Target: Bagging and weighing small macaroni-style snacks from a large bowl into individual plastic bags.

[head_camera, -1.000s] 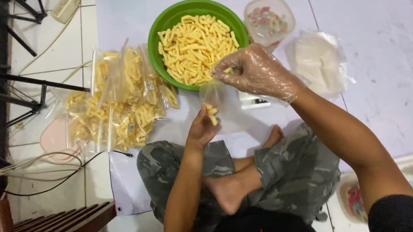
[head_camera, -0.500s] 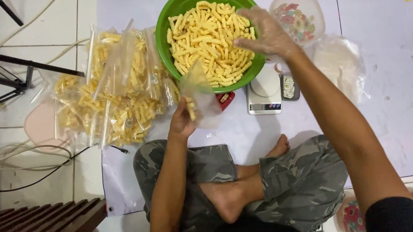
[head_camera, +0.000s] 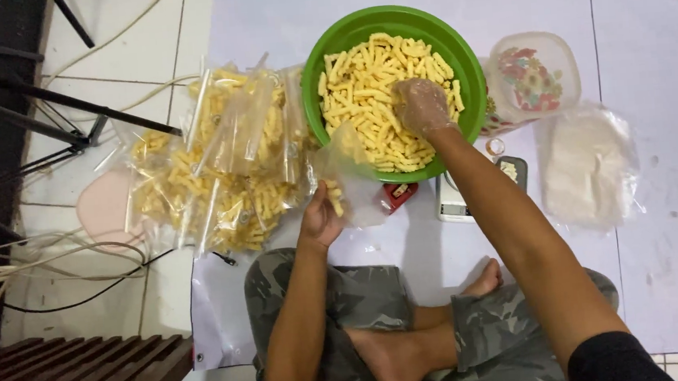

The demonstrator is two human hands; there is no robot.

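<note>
Right hand (head_camera: 422, 105), gloved in thin plastic: fingers curled down into yellow snack sticks (head_camera: 363, 92) in green bowl (head_camera: 466, 59); whether it has closed on any cannot be told. Left hand (head_camera: 319, 220): pinching small clear bag (head_camera: 350, 177), mouth open, at the bowl's near rim, beside filled bags (head_camera: 216, 168). Risk: the limp bag mouth folding shut, scattering sticks onto white floor sheet (head_camera: 668, 269).
</note>
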